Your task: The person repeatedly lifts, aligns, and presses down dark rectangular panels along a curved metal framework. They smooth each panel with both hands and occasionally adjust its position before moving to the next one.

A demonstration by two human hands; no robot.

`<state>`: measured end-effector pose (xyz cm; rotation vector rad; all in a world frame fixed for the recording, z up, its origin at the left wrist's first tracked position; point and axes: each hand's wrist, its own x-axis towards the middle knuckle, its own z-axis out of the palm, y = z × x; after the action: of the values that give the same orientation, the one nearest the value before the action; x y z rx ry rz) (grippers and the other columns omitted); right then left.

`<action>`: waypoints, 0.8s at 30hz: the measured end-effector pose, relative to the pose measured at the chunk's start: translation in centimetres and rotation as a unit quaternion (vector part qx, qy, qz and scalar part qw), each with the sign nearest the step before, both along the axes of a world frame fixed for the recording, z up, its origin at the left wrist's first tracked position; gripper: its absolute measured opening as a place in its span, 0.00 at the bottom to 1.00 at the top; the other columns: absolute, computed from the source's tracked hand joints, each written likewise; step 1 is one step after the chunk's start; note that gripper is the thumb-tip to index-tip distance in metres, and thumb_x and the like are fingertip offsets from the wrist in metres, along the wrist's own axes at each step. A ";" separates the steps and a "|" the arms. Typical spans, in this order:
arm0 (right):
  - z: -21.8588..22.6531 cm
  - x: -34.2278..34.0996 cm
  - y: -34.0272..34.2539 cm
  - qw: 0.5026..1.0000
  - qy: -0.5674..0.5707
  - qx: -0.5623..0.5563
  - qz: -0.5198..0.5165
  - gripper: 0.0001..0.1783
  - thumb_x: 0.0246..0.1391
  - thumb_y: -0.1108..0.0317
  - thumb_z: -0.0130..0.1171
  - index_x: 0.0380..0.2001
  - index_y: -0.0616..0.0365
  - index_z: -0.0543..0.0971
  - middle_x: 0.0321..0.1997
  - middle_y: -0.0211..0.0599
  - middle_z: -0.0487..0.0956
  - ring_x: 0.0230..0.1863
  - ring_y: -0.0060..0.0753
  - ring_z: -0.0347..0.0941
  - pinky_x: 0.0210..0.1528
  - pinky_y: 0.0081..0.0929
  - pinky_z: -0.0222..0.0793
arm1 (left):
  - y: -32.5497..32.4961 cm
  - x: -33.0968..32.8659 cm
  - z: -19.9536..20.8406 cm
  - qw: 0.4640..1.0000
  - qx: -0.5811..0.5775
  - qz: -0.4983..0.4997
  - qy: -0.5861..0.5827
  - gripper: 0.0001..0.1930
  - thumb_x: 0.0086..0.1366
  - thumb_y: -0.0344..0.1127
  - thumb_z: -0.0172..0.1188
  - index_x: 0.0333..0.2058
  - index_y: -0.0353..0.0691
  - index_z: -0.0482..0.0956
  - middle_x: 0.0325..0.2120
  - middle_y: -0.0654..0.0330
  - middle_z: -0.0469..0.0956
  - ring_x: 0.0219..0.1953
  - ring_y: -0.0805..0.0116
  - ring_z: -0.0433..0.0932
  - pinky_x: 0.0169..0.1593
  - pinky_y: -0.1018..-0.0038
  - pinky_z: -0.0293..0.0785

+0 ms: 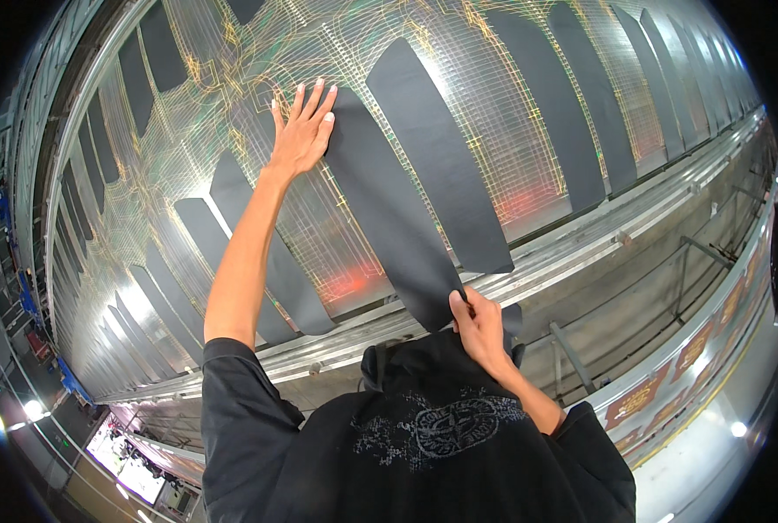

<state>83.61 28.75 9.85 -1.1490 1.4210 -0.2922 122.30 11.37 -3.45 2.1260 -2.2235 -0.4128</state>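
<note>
A long dark grey sheet piece [384, 200] with a rounded far end lies on a shiny metal table [315, 248] marked with yellow and green lines. My left hand [302, 139] is open, its fingers spread, resting at the left edge of the piece's far end. At the near end, my right hand [479, 324] pinches the piece's corner between thumb and fingers, where the sheet hangs over the table edge. Another grey sheet piece [441, 157] lies just to the right, apart from the held one.
Several more dark pieces [541, 109] lie in rows to the right, with others [288, 261] to the left. A metal rail [572, 244] runs along the table's near edge. Beyond it are a metal bar [572, 356] and a panel with brown printed patches [668, 383].
</note>
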 end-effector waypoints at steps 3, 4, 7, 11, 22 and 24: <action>-5.6 -0.1 1.9 0.994 -0.030 0.084 -0.063 0.24 0.70 0.61 0.56 0.21 0.62 0.67 0.13 0.31 0.66 0.16 0.23 0.64 0.21 0.32 0.59 | 0.1 -0.2 -0.4 1.000 -0.005 0.004 -0.017 0.29 0.81 0.54 0.30 0.77 0.63 0.53 0.79 0.67 0.46 0.80 0.51 0.40 0.75 0.33 0.27; -6.5 0.2 2.0 0.990 -0.044 0.103 -0.081 0.24 0.71 0.60 0.56 0.21 0.62 0.66 0.13 0.29 0.67 0.16 0.22 0.65 0.21 0.32 0.59 | 0.1 -0.1 -0.5 1.000 -0.004 0.005 -0.022 0.29 0.81 0.53 0.31 0.77 0.63 0.53 0.79 0.67 0.46 0.80 0.51 0.40 0.75 0.33 0.28; -7.7 0.2 2.0 0.997 0.040 0.054 -0.033 0.25 0.69 0.61 0.58 0.19 0.62 0.66 0.12 0.34 0.67 0.15 0.28 0.68 0.22 0.36 0.60 | 0.1 0.0 -0.7 1.000 -0.008 -0.002 -0.028 0.29 0.81 0.53 0.31 0.77 0.64 0.52 0.79 0.68 0.45 0.80 0.52 0.40 0.75 0.33 0.27; -8.5 0.5 2.0 0.995 0.101 0.011 0.000 0.25 0.66 0.61 0.59 0.18 0.64 0.68 0.13 0.44 0.69 0.16 0.43 0.68 0.25 0.42 0.61 | 0.2 -0.1 -0.7 1.000 -0.006 0.011 -0.019 0.28 0.81 0.53 0.32 0.77 0.64 0.52 0.79 0.68 0.45 0.80 0.52 0.39 0.75 0.33 0.27; -10.2 0.2 1.4 0.992 0.119 -0.024 0.034 0.23 0.63 0.61 0.60 0.18 0.64 0.72 0.16 0.50 0.74 0.21 0.59 0.72 0.27 0.50 0.63 | 0.2 0.0 -1.3 1.000 -0.017 0.002 -0.011 0.29 0.81 0.53 0.33 0.77 0.64 0.52 0.79 0.68 0.44 0.80 0.52 0.38 0.75 0.34 0.24; -10.2 0.3 1.4 0.990 0.128 -0.041 0.043 0.23 0.63 0.61 0.60 0.18 0.64 0.72 0.16 0.49 0.74 0.21 0.58 0.72 0.27 0.49 0.63 | 0.2 0.1 -1.3 1.000 -0.020 0.001 -0.016 0.29 0.81 0.54 0.33 0.77 0.64 0.52 0.79 0.68 0.44 0.80 0.52 0.38 0.75 0.34 0.24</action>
<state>83.91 30.19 -0.31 -1.3488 1.5884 -0.1475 122.42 11.53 -4.74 2.1306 -2.2262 -0.3346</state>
